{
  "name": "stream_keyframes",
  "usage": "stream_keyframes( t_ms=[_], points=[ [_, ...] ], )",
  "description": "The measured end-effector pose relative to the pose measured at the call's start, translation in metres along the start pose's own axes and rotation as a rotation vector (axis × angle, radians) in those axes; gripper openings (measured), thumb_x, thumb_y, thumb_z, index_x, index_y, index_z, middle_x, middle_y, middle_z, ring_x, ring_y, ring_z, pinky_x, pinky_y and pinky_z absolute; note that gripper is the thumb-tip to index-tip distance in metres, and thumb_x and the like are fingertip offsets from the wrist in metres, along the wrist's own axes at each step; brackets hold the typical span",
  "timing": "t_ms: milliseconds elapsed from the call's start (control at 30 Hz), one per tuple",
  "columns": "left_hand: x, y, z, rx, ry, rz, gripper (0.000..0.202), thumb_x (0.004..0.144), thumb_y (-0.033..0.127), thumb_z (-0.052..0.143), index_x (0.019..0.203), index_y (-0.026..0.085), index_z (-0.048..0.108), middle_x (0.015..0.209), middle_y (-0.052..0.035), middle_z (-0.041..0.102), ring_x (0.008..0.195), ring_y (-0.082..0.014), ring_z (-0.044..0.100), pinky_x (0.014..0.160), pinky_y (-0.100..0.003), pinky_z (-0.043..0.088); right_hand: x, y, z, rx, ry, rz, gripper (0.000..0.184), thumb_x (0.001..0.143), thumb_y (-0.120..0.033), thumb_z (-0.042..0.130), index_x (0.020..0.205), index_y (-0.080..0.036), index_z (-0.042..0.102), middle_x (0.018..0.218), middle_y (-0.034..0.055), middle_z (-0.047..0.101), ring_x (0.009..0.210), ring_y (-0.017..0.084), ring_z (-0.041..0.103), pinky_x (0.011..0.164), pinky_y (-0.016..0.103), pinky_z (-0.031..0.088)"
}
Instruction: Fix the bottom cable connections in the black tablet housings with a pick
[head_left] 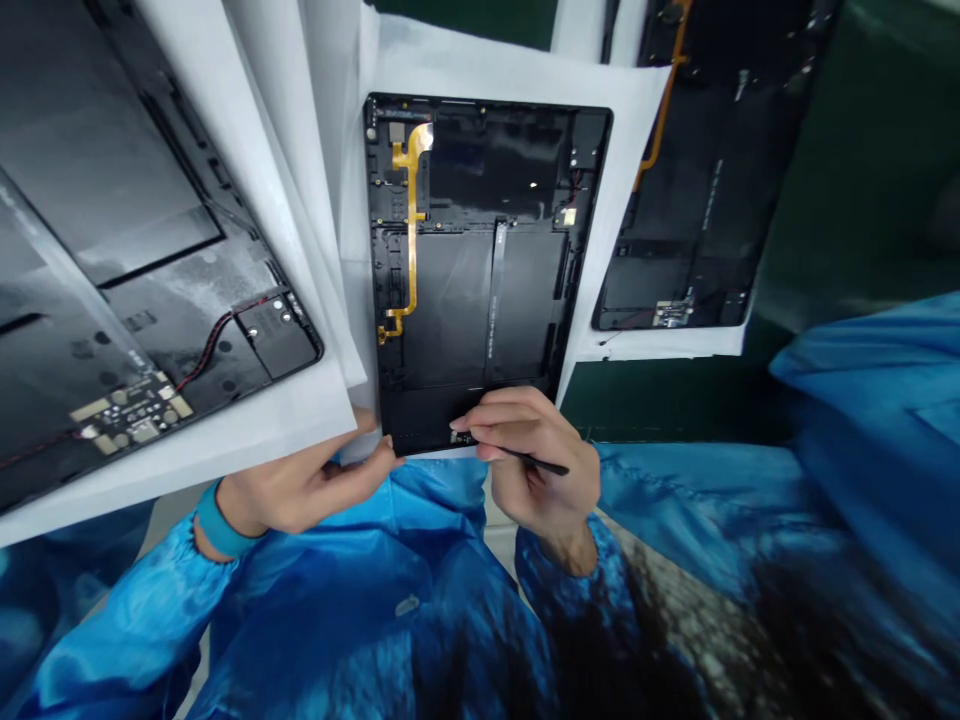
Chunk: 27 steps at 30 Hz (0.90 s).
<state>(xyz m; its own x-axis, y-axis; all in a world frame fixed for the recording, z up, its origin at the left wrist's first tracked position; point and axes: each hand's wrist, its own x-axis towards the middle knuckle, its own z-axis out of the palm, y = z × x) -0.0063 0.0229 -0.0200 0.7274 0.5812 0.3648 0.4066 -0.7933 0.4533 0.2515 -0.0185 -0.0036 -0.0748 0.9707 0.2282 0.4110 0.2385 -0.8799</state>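
Observation:
In front of me lies an open black tablet housing (457,300) on white sheeting, with a gold flex cable (412,240) down its left side and a grey ribbon cable (495,300) along its middle. My left hand (307,485) pinches the housing's near left corner, thumb on the edge, other fingers partly hidden. My right hand (536,450) is closed around a slim black tool (536,462), perhaps tweezers. Its fingertips are at a small circuit board (463,437) by the near edge, which they partly cover.
A larger-looking open housing (172,250) lies close on the left, its circuit board (131,412) showing. Another housing (697,220) is at the right on white sheeting (675,345). Green work surface (622,400) shows between. A person's blue sleeve (877,380) is at the right.

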Motion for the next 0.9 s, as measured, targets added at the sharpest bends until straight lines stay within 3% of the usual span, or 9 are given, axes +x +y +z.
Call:
stream_keyframes(
  t_ms=[167,367,667,900],
  points=[
    [0.007,0.000,0.000,0.077,0.070,0.036,0.021,0.086,0.023,0.079,0.105,0.023,0.071,0.095,-0.0034,0.069,0.079,-0.0149,0.065,0.088,-0.035,0.062,-0.002,-0.001,0.000,0.076,0.110,0.044,0.010,0.096,-0.019,0.061,0.099,-0.024,0.069,0.089,0.0044,0.076,0.080,0.023,0.071,0.069,0.043,0.061],
    [0.008,-0.001,-0.003,0.072,0.066,0.067,0.024,0.085,0.017,0.080,0.107,0.022,0.072,0.099,-0.0046,0.070,0.076,-0.0131,0.063,0.090,-0.035,0.061,-0.003,-0.013,0.011,-0.065,-0.051,-0.079,0.016,0.090,-0.010,0.068,0.104,-0.017,0.070,0.088,0.0069,0.070,0.082,0.022,0.067,0.067,0.039,0.057],
    [0.005,0.001,-0.001,0.063,0.070,0.034,0.022,0.087,0.014,0.074,0.107,0.024,0.072,0.102,-0.0006,0.070,0.077,-0.0100,0.064,0.100,-0.032,0.059,-0.003,-0.018,0.025,-0.121,-0.088,-0.095,0.024,0.087,-0.006,0.069,0.105,-0.021,0.070,0.089,0.0022,0.076,0.080,0.021,0.072,0.067,0.038,0.053],
    [-0.001,0.004,0.011,0.051,0.146,-0.026,0.024,0.089,0.016,0.072,0.110,0.025,0.069,0.101,-0.0009,0.070,0.080,-0.0110,0.063,0.099,-0.030,0.059,-0.006,-0.015,0.027,-0.111,-0.068,-0.108,0.019,0.089,-0.009,0.069,0.106,-0.017,0.070,0.090,0.0054,0.077,0.080,0.022,0.072,0.067,0.039,0.053]
  ],
)
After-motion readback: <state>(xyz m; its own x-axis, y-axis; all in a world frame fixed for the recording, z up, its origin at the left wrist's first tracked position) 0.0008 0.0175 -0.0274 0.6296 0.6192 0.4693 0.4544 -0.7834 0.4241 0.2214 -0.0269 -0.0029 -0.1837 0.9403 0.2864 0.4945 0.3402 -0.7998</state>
